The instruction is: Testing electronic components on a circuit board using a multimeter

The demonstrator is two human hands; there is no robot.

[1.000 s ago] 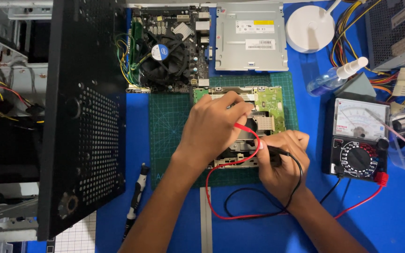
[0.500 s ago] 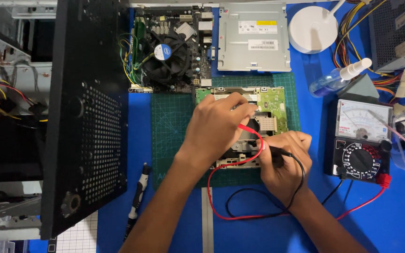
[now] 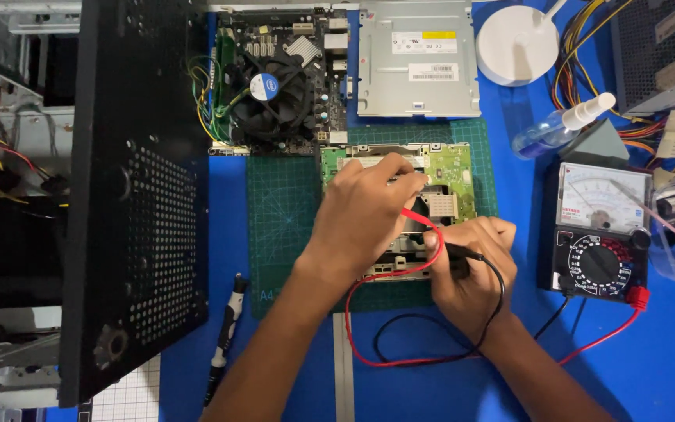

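My left hand (image 3: 369, 215) pinches the red test probe (image 3: 414, 216) and holds its tip over a green circuit board (image 3: 453, 166) that lies on a green cutting mat (image 3: 287, 219). Just to its right, my right hand (image 3: 470, 266) grips the black test probe (image 3: 456, 252) low on the same board. A red lead (image 3: 369, 352) and a black lead (image 3: 400, 320) loop across the blue table to an analog multimeter (image 3: 599, 234) on the right. Most of the board is hidden under my hands.
A black perforated computer case panel (image 3: 138, 195) stands upright at the left. Behind the mat lie a motherboard with a fan (image 3: 275, 86) and a silver optical drive (image 3: 419, 59). A spray bottle (image 3: 560, 125), a white round lamp base (image 3: 517, 43), a power supply (image 3: 658, 51) and a screwdriver (image 3: 224, 340) lie around.
Both hands keep their probes on the board; my left hand has shifted slightly up and left. Nothing else has moved.
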